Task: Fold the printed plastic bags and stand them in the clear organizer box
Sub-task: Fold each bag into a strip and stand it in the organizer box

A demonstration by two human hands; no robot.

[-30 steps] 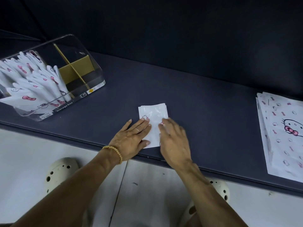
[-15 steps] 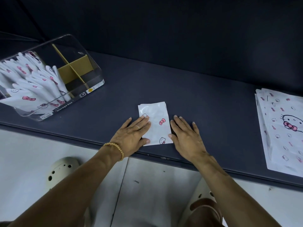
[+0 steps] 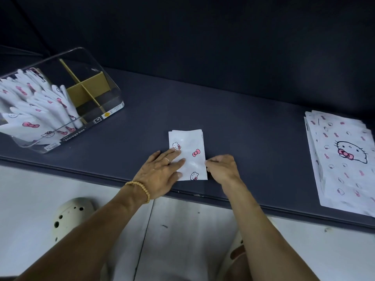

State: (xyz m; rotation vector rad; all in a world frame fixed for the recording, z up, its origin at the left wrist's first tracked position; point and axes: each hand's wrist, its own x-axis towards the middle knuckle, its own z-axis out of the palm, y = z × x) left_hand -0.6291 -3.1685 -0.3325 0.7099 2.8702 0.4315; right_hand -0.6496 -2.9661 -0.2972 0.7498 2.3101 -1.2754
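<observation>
A folded white bag (image 3: 191,151) printed with pink bows and cat faces lies flat near the front edge of the dark table (image 3: 233,122). My left hand (image 3: 160,174) rests on its left side with straight fingers. My right hand (image 3: 222,169) is at the bag's right edge, fingers curled and pinching that edge. The clear organizer box (image 3: 95,110) stands at the far left, with several folded bags (image 3: 40,110) upright in its left part.
A stack of unfolded printed bags (image 3: 343,159) lies at the table's right end. Tan cardboard dividers (image 3: 89,88) split the box, and its right compartments hold nothing. Pale shoes show on the white floor (image 3: 182,240) below the table edge.
My right hand slid off the top of the bag to its right side, then curled its fingers onto the right edge. My left hand stayed pressing the left side.
</observation>
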